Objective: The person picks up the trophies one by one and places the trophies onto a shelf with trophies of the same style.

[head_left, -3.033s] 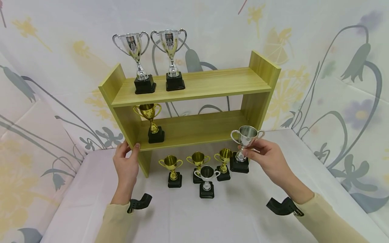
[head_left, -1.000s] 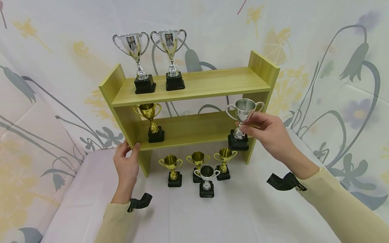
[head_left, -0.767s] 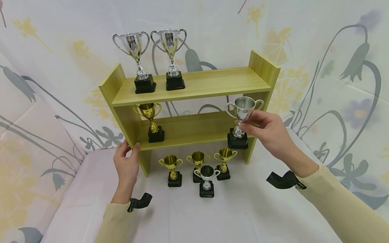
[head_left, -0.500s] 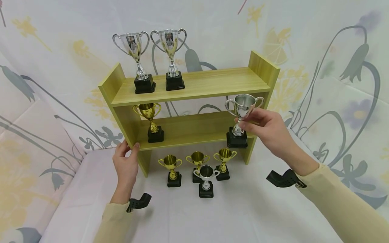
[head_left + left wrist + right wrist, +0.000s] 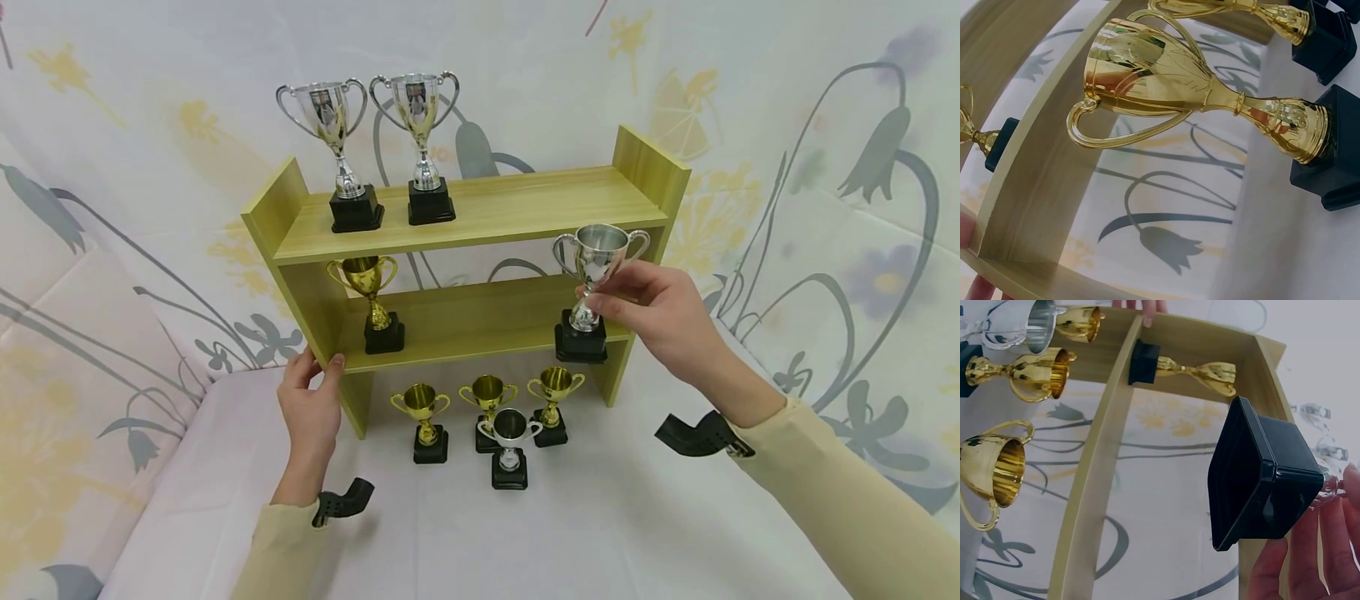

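Observation:
My right hand (image 5: 663, 321) pinches a silver two-handled trophy cup (image 5: 598, 254) by its stem, thumb in front. The cup is upright, in front of the right end of the wooden shelf's (image 5: 532, 200) middle board. Its black base (image 5: 1269, 478) shows its hollow underside in the right wrist view, apart from the board. My left hand (image 5: 311, 417) grips the shelf's left side panel, thumb on the front edge and fingers behind, partly hidden. A gold trophy (image 5: 367, 287) stands at the left end of the middle board.
Two taller silver trophies (image 5: 427, 150) stand on the top board's left half. Below, on the white-covered table (image 5: 465, 542), are three small gold trophies (image 5: 422, 408) and a small silver one (image 5: 510, 433). Behind rises a flower-patterned cloth (image 5: 540, 83).
My right hand has lifted the silver trophy from the table at the shelf's right, up and slightly left to the middle board's height. The left hand has stayed on the shelf.

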`<state>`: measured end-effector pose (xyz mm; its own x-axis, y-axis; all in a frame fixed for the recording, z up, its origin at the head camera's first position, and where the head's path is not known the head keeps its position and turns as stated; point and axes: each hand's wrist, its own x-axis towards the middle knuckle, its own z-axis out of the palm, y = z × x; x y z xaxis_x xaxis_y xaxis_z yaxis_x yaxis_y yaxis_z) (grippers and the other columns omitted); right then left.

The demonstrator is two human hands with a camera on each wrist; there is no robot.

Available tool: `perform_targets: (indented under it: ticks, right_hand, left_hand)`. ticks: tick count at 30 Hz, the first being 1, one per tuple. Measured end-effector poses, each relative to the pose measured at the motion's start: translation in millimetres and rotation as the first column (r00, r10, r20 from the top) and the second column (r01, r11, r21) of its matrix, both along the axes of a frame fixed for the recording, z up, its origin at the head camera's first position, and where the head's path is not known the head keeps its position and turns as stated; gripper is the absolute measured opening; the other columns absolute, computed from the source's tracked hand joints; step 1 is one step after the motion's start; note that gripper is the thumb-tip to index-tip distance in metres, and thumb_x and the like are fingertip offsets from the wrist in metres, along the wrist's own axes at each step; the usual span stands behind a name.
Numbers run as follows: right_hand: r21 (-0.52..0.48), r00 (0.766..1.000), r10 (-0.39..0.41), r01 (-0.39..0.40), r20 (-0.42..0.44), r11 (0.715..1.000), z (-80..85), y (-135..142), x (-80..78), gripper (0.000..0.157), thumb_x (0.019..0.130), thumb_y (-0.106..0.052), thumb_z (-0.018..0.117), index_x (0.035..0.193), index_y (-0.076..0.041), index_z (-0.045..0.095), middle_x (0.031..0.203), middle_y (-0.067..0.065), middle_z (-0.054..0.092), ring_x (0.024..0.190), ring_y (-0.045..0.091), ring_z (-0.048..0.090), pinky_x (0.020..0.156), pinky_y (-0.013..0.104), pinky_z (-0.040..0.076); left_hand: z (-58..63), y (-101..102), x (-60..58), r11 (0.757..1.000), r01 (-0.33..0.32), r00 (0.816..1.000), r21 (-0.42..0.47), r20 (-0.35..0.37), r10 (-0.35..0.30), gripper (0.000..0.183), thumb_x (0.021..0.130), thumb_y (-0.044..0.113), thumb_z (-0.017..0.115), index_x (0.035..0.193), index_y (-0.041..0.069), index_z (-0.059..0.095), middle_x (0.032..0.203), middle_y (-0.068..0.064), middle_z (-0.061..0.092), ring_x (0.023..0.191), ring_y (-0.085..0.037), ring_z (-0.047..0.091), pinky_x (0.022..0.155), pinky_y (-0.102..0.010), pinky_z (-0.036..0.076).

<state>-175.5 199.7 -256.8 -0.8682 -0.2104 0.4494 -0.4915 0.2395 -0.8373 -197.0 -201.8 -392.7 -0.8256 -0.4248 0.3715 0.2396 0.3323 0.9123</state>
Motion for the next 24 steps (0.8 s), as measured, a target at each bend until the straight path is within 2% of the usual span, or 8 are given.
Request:
perform_targets:
  ticks: [8, 15, 20, 24]
  right_hand:
    - [0.034, 0.999, -0.039, 0.04, -0.028, 0.999, 6.1, -2.8, -1.8, 0.011, 0.089, 0.002, 0.071, 0.099, 0.005, 0.068, 0.092, -0.006, 0.072, 0.086, 0.007, 0.068, 0.074, 0.021, 0.053]
    - [0.025, 0.999, -0.02, 0.021, -0.031, 0.999, 11.2, -3.1, -2.4, 0.012, 0.09, 0.004, 0.069, 0.101, 0.005, 0.067, 0.094, -0.006, 0.073, 0.088, 0.007, 0.068, 0.075, 0.021, 0.054]
    - [0.014, 0.999, -0.016, 0.016, -0.027, 1.0, 13.6, -2.9, -3.3, 0.012, 0.09, 0.005, 0.068, 0.102, 0.004, 0.068, 0.095, -0.006, 0.073, 0.088, 0.006, 0.067, 0.075, 0.021, 0.053]
    - [0.004, 0.999, -0.019, 0.019, -0.033, 1.0, 16.0, -2.9, -5.5, 0.011, 0.089, 0.002, 0.07, 0.1, 0.001, 0.069, 0.094, -0.005, 0.072, 0.087, 0.009, 0.068, 0.076, 0.021, 0.053]
  left_hand:
    - [1.5, -0.7, 0.5, 1.0, 0.003, 1.0, 0.001, 0.007, -0.003, 0.04, 0.1, 0.021, 0.061, 0.139, 0.02, 0.061, 0.119, 0.0, 0.055, 0.112, -0.012, 0.05, 0.095, -0.044, 0.051]
    - [1.1, -1.3, 0.6, 1.0, 0.006, 1.0, -0.005, 0.002, -0.006, 0.039, 0.1, 0.021, 0.061, 0.138, 0.018, 0.062, 0.118, 0.002, 0.056, 0.111, -0.011, 0.051, 0.092, -0.038, 0.052]
    - [1.3, -0.8, 0.9, 1.0, 0.005, 1.0, -0.006, 0.009, -0.005, 0.039, 0.1, 0.021, 0.061, 0.139, 0.017, 0.061, 0.118, 0.001, 0.055, 0.111, -0.011, 0.05, 0.092, -0.038, 0.052]
    - [1.6, -0.6, 1.2, 1.0, 0.0, 1.0, -0.007, 0.014, 0.0, 0.039, 0.1, 0.02, 0.06, 0.139, 0.017, 0.061, 0.119, 0.001, 0.055, 0.111, -0.011, 0.05, 0.093, -0.042, 0.052]
